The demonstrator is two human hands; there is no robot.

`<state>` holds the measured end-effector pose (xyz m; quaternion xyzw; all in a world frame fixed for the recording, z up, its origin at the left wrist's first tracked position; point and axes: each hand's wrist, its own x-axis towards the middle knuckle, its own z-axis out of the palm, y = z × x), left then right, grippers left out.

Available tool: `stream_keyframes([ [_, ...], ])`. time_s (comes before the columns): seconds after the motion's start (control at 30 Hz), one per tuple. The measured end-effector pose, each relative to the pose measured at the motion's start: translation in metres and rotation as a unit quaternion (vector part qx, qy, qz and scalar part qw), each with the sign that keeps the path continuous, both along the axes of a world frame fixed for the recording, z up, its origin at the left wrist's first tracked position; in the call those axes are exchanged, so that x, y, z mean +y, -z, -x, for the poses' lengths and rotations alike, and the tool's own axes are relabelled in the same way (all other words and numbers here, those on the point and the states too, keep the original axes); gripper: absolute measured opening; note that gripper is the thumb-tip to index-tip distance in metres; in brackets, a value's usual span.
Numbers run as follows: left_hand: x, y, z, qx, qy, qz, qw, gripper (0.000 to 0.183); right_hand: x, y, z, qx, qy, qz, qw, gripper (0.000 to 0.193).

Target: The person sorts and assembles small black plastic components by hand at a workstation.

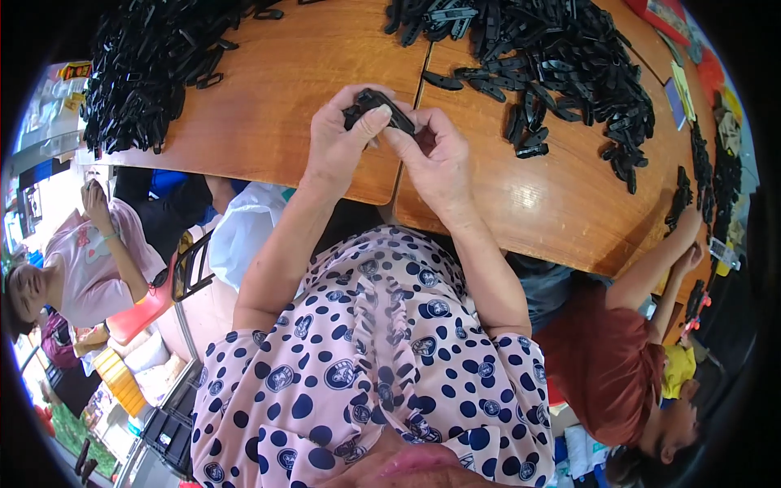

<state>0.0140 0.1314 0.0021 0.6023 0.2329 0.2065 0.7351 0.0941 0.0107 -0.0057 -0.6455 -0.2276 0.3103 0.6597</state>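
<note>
Above the wooden table's near edge, both my hands hold a small, long black plastic part [400, 120] between them. My left hand [332, 140] is closed round its left end, with the thumb pressed on top. The fingers of my right hand [439, 154] pinch its right end. What kind of part it is, and whether it is one piece or two fitted together, I cannot tell. A heap of slim, curved black plastic parts [561, 69] lies beyond my right hand. To the far left is another heap, of black frame-like parts [134, 81].
The wooden table [285, 65] has a seam running through it between the heaps. A person in a red-brown top [606, 374] works at the table on my right. On my left sits a person in a pink top [98, 260]. A white plastic bag [248, 228] hangs below the table edge.
</note>
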Motion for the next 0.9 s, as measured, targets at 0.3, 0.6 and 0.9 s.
stream_keyframes([
  [0.3, 0.099, 0.004, -0.074, 0.099, 0.024, -0.45, 0.887, 0.016, 0.009, -0.015, -0.071, -0.581, 0.005, 0.162, 0.797, 0.029],
  [0.6, 0.12, 0.006, -0.093, 0.12, 0.129, -0.758, 0.628, 0.011, -0.003, -0.012, -0.066, -0.532, -0.043, 0.183, 0.826, 0.022],
  [0.9, 0.044, -0.008, -0.035, 0.08, 0.084, -0.069, 0.991, 0.017, -0.012, -0.011, -0.03, 0.102, 0.021, -0.116, 0.988, 0.02],
])
